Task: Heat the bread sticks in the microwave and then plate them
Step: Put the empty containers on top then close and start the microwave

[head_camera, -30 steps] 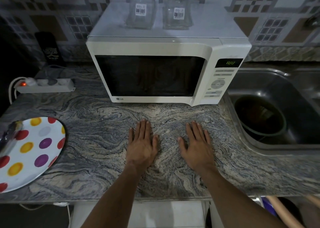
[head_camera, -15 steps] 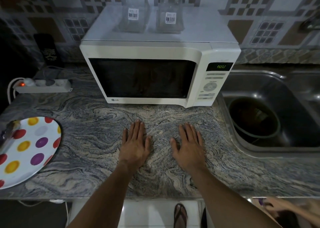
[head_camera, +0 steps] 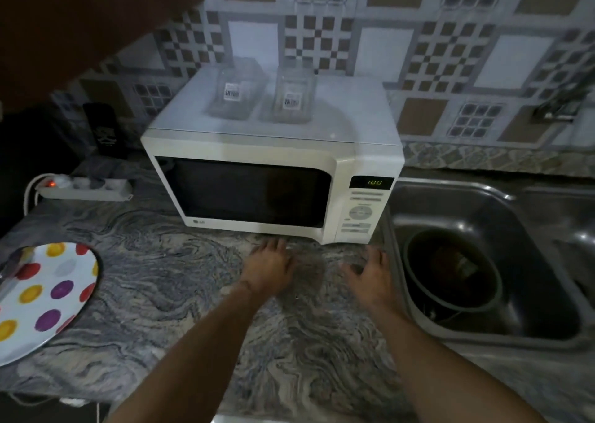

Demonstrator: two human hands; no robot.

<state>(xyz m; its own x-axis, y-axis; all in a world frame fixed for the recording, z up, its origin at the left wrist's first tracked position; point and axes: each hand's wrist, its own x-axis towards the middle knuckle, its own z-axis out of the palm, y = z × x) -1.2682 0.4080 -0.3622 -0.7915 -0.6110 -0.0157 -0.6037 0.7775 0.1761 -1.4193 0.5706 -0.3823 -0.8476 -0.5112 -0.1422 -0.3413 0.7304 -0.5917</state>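
A white microwave (head_camera: 273,152) stands at the back of the marbled counter, its door closed and its green display lit. A white plate with coloured dots (head_camera: 48,297) lies at the left edge; a clear wrapped item (head_camera: 11,269) rests on its left rim, cut off by the frame. My left hand (head_camera: 269,269) and my right hand (head_camera: 370,276) are over the counter just before the microwave's front, fingers spread, holding nothing. Bread sticks cannot be made out in the dark.
Two clear containers with barcode labels (head_camera: 291,97) sit on top of the microwave. A power strip (head_camera: 85,188) lies to its left. A steel sink (head_camera: 483,261) with a dark bowl (head_camera: 452,269) in it is at the right.
Both hands have moved forward from the middle of the counter to just before the microwave. The camera has pulled back and tilted up, showing more of the tiled wall.
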